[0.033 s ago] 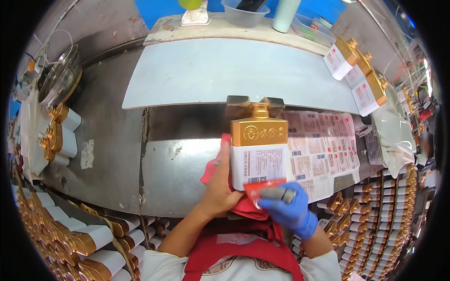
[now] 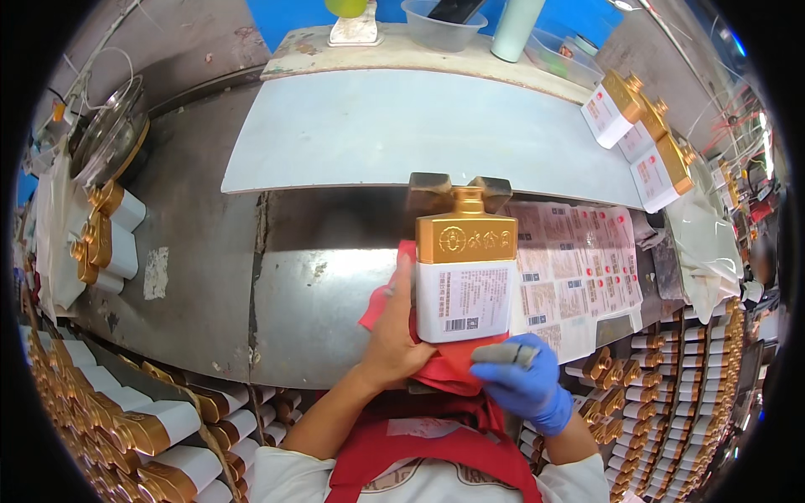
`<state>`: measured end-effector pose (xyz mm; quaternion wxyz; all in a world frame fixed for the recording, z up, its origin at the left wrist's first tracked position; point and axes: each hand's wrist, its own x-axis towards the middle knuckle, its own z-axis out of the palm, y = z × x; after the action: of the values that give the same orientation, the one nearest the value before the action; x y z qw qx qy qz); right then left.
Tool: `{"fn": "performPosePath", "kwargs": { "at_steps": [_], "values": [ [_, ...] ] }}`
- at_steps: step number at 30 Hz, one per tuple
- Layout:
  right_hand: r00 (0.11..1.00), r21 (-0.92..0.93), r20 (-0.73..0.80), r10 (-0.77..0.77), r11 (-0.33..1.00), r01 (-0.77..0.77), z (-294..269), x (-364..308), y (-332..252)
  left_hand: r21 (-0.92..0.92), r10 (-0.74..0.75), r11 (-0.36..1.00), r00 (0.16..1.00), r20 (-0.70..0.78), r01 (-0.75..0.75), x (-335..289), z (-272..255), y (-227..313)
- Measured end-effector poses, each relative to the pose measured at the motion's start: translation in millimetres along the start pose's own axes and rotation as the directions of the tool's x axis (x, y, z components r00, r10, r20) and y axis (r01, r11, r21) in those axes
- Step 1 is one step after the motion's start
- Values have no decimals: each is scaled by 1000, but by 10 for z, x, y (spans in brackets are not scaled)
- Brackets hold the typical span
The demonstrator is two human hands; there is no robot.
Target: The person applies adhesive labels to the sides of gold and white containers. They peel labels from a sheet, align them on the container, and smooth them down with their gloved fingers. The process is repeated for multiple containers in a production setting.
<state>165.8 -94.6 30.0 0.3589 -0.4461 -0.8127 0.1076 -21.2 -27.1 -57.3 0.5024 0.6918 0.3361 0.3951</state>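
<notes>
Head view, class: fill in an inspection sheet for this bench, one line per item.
Surface: grey metal bench, scuffed; pale board behind.
Job's things: white-and-gold bottle upright on a red cloth.
Clutter: label sheets; more bottles top right, left and in lower rows.
Grips: bare left hand on the bottle's side; blue-gloved right hand holds a small grey tool.
Cables: wires, far right.
Surroundings: clear tub, pale cup.
</notes>
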Motion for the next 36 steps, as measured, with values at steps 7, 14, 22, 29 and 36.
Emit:
{"fn": "performPosePath", "kwargs": {
  "at_steps": [7,14,22,29,36],
  "values": [
    [988,-196,-148,-43,981,13,162,540,297,-281,11,959,997,-74,-31,50,38,162],
    [994,-3,92,61,998,-61,50,-140,-24,-222,1,975,993,-119,-28,3,70,28],
    [878,67,-332,346,937,-344,-144,708,443,-316,-9,948,992,-124,-31,59,101,127],
    [980,24,197,33,999,-39,57,133,105,-399,-21,917,994,-104,-22,44,73,75],
    [765,408,-46,642,711,-572,-413,606,742,-160,112,973,951,-288,-163,-17,-24,100]
  ]
}}
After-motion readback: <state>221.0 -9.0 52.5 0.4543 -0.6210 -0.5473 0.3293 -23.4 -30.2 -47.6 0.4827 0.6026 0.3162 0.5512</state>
